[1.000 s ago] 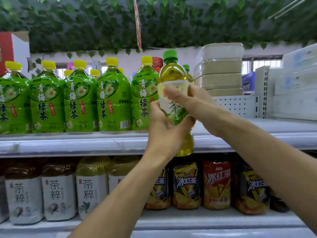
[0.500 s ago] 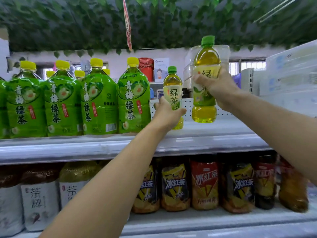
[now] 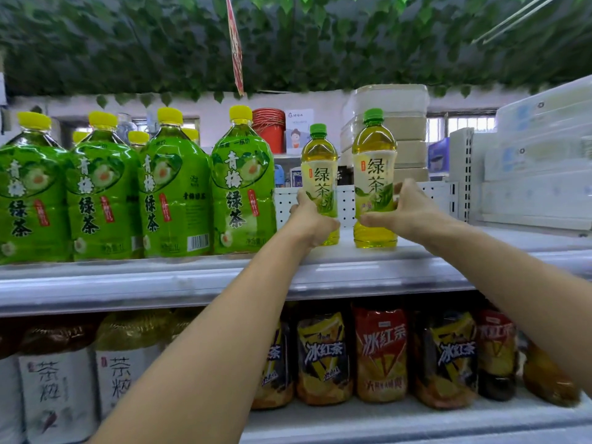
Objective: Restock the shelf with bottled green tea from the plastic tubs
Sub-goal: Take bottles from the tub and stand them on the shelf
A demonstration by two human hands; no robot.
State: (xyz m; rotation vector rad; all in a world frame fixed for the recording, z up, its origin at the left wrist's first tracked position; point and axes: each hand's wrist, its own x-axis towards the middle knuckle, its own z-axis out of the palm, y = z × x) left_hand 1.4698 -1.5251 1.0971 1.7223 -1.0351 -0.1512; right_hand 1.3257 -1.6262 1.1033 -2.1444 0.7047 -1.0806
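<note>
- Two small green tea bottles stand upright at centre frame on the upper shelf (image 3: pixel 336 270), their long axes vertical and green caps up; the left bottle (image 3: pixel 320 174) sits a little deeper in, the right bottle (image 3: pixel 374 174) nearer the shelf's front edge, with a narrow gap between them
- The left hand (image 3: pixel 312 221) wraps the lower half of the left bottle from the front, fingers curled round the label; its base looks set on the shelf, though the hand hides part of it
- The right hand (image 3: pixel 405 211) grips the right bottle from its right side, thumb across the front under the label and fingers round the back; the base appears to touch the shelf
- Each bottle lies straight ahead of its own hand, so letting go calls for opening the fingers and drawing back toward the bottom of the frame without tipping either one
- Just to the left stands a row of large green bottles (image 3: pixel 243 187) with yellow caps; the left bottle is near the closest of them but apart
- Below, the lower shelf (image 3: pixel 384 421) holds iced tea bottles (image 3: pixel 381 354)
- No plastic tubs are in view
</note>
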